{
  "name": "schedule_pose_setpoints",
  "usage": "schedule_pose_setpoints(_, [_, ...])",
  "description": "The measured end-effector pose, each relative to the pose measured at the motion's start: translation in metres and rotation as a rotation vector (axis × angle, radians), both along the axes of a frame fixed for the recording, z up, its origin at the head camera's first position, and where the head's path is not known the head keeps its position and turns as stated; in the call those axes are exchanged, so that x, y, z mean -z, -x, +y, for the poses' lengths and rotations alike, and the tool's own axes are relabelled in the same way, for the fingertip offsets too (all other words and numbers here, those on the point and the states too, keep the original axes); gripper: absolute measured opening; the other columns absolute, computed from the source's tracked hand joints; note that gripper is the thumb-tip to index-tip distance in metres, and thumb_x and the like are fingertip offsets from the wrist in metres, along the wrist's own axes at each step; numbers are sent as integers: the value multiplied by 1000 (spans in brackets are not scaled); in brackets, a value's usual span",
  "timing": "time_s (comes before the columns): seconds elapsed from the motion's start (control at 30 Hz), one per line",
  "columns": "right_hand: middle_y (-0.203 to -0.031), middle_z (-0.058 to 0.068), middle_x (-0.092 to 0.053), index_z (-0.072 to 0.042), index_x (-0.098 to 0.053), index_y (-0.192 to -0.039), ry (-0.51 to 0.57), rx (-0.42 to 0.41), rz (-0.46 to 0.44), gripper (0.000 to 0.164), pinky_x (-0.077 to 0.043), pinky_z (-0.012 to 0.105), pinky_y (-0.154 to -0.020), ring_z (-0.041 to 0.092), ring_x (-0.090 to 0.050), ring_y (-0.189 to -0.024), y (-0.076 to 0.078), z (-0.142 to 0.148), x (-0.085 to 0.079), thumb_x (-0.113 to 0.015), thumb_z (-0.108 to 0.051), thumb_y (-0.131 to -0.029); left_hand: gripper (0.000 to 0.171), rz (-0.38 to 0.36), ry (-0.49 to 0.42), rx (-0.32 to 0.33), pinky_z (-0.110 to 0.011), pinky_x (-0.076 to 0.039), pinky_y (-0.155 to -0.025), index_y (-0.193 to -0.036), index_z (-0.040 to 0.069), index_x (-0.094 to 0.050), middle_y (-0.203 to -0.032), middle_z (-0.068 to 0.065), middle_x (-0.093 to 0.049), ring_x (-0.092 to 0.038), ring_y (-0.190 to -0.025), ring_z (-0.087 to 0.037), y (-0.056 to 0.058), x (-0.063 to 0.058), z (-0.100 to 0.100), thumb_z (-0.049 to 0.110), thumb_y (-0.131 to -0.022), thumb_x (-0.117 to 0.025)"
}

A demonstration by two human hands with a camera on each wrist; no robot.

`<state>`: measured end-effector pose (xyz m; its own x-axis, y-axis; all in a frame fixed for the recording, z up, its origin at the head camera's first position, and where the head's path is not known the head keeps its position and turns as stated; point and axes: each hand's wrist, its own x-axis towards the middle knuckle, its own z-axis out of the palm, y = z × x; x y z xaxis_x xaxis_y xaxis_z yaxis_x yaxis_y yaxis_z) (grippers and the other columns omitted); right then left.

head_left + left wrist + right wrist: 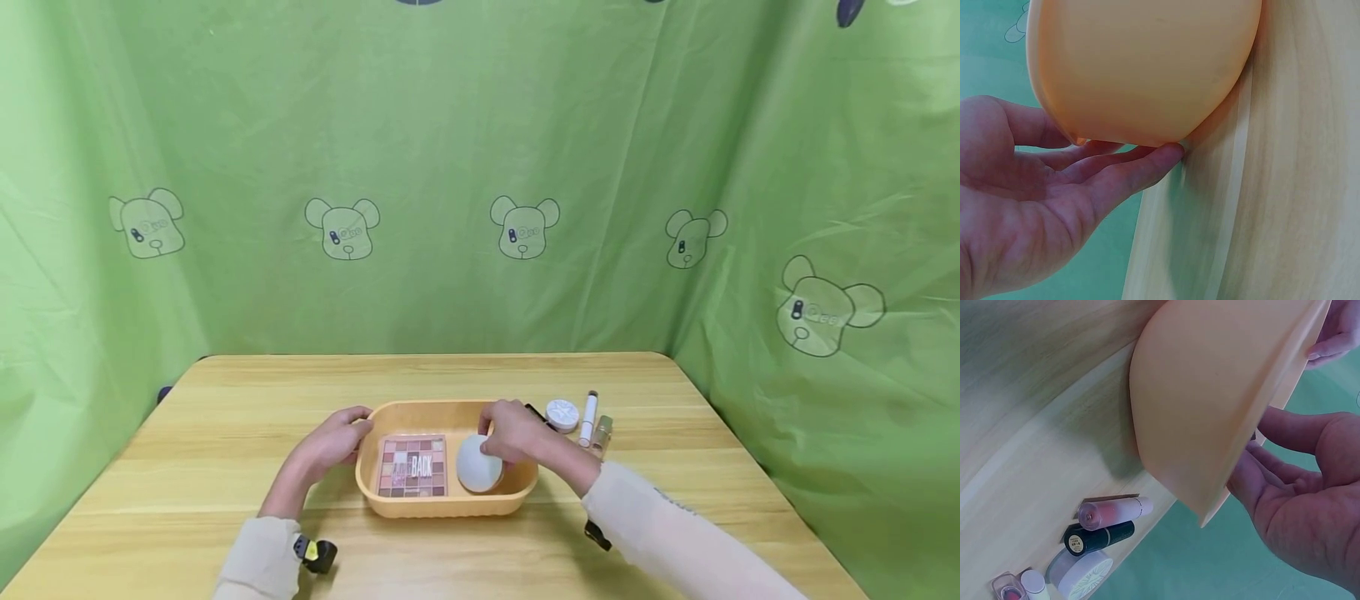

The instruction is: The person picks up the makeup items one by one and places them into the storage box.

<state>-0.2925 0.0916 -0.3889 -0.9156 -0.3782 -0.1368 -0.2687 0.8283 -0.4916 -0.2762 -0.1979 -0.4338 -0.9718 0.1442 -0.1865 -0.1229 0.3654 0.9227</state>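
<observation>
With the counter (pixel 375 560) nearest, I read the tray (pixel 408 507) first: long axis left to right. My left hand (pixel 337 437) grips its left end, thumb at the rim. Inside, the palette (pixel 412 468) lies toward the left, the disc (pixel 477 467) at the right. My right hand (pixel 516 433) pinches the disc's edge and is the nearer hand; the disc lies to its left, on the near side. Farther out, right of the tray, are the compact (pixel 562 414) and white tube (pixel 588 419). The black tube (pixel 1099 539) and pink tube (pixel 1116 514) show best at the right wrist. The tray wall hides the disc from both wrist views; I cannot tell whether its underside touches the tray floor.
</observation>
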Motion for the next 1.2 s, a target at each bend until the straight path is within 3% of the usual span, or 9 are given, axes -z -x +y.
schedule_pose_setpoints(0.17, [-79,15,-68,-5,-67,-92,-6,-5,9,13,-50,24,-42,22,-68,-50,1,-1,4,-73,-1,-82,43,1,-2,6,-47,-56,-98,-141,-8,-47,-134,-28,-60,-61,-122,-38,0,0,-1,16,-107,-37])
schedule_pose_setpoints(0.5, [-67,8,-64,-5,-69,-92,-32,-2,4,16,-47,22,-41,19,-65,-48,1,-3,4,-65,3,-78,42,-3,-11,-3,-45,-56,-97,-140,-7,-49,-132,-26,-61,-63,-120,-35,1,0,-1,17,-107,-38])
schedule_pose_setpoints(0.8, [-67,8,-62,-5,-67,-83,-52,6,0,16,-45,21,-39,24,-68,-52,1,-4,7,-59,7,-78,40,-1,-9,6,-45,-57,-94,-136,-7,-51,-127,-23,-63,-65,-114,-31,0,1,-1,16,-107,-37])
schedule_pose_setpoints(1.0, [-71,8,-62,-4,-69,-84,-67,3,5,15,-45,22,-40,17,-61,-48,1,-6,8,-59,7,-79,40,-3,-6,1,-45,-57,-95,-136,-7,-52,-127,-23,-64,-65,-115,-31,-1,0,-1,16,-107,-38])
schedule_pose_setpoints(1.2, [-68,6,-62,-3,-69,-80,-66,-56,38,14,-47,23,-41,11,-56,-45,-1,-7,11,-59,7,-80,41,1,3,6,-45,-57,-94,-138,-7,-51,-127,-23,-63,-64,-114,-30,-1,-1,-1,17,-107,-38])
